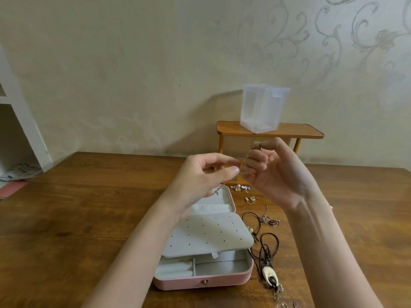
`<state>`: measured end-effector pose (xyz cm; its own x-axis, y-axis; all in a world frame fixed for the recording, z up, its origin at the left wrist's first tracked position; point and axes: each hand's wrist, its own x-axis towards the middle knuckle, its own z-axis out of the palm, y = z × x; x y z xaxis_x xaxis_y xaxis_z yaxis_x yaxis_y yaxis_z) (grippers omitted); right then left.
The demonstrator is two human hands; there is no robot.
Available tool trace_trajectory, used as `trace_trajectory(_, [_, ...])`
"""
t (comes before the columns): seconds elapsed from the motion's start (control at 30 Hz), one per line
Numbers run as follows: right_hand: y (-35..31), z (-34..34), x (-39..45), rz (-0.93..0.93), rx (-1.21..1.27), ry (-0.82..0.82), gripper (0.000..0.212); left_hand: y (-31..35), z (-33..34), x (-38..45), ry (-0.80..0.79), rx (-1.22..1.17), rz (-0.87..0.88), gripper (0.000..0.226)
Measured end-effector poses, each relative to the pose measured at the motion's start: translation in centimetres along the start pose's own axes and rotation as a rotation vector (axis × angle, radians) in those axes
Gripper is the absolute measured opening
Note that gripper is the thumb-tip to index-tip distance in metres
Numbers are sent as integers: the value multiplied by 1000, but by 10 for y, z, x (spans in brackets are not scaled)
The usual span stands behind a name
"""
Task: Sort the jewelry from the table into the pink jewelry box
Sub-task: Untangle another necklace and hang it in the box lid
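Note:
The pink jewelry box lies open on the wooden table, its grey perforated flap folded over the compartments. Both hands are raised above it. My left hand pinches one end of a thin chain between thumb and forefinger. My right hand pinches the other end, fingers curled, with a small piece at the fingertips. To the right of the box lie a black cord necklace with a white oval pendant, a rose chain with a dark pendant, a ring and small brooches.
A small wooden stand at the table's far edge carries a clear plastic container. A patterned wall is behind it. White shelving stands at the left. More chain pieces lie near the front edge on the right.

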<state>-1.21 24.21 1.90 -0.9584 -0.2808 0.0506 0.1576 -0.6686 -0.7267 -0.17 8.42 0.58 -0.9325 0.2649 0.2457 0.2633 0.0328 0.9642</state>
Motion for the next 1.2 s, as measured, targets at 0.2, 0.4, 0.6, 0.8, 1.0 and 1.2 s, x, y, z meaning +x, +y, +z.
trace_trajectory(0.2, [-3,0,-2,-22,-23,-8,10,4,-2,-1,26,109,70,5])
trace_trajectory(0.4, [0,2,-2,-127,-259,60,15,1,0,2,193,-40,25,13])
trace_trajectory(0.6, [1,-1,-5,-211,-578,126,12,0,3,5,250,-22,48,17])
trace_trajectory(0.8, [1,5,-8,-196,-945,69,9,3,0,4,151,-311,-19,18])
trace_trajectory(1.0, [5,8,-6,-266,-1125,118,7,0,1,5,183,-227,-9,12])
trace_trajectory(1.2, [5,3,-5,-201,-1072,153,12,-1,-1,6,208,18,61,9])
